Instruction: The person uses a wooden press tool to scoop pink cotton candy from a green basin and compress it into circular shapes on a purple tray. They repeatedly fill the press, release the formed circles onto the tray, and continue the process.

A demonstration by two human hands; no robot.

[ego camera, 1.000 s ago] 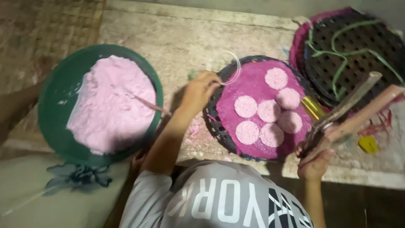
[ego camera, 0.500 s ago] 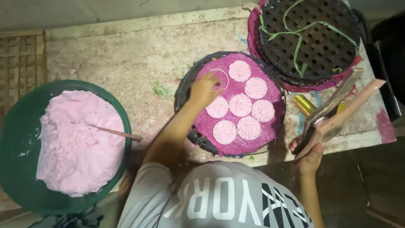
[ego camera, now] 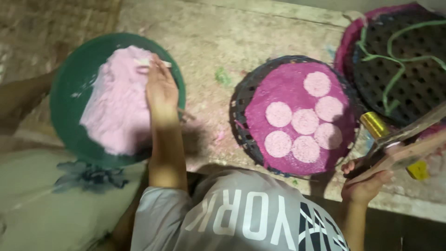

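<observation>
Head view. Left hand (ego camera: 161, 88) lies over the pink dough (ego camera: 118, 100) in the green bowl (ego camera: 69, 116); its fingers (ego camera: 155, 65) are closed narrowly on a small pale scraper (ego camera: 153, 62), which lies roughly crosswise at the fingertips, its long axis pointing toward the bowl's far rim. Right hand (ego camera: 364, 181), fingers curled, grips a wooden press (ego camera: 409, 139); its long axis slants up and away to the right of the fingers. Between the hands, on the counter (ego camera: 223, 42), a round tray with magenta cloth (ego camera: 288, 88) carries six pale discs (ego camera: 304, 121). Beyond the press sits a dark perforated tray (ego camera: 413, 69).
</observation>
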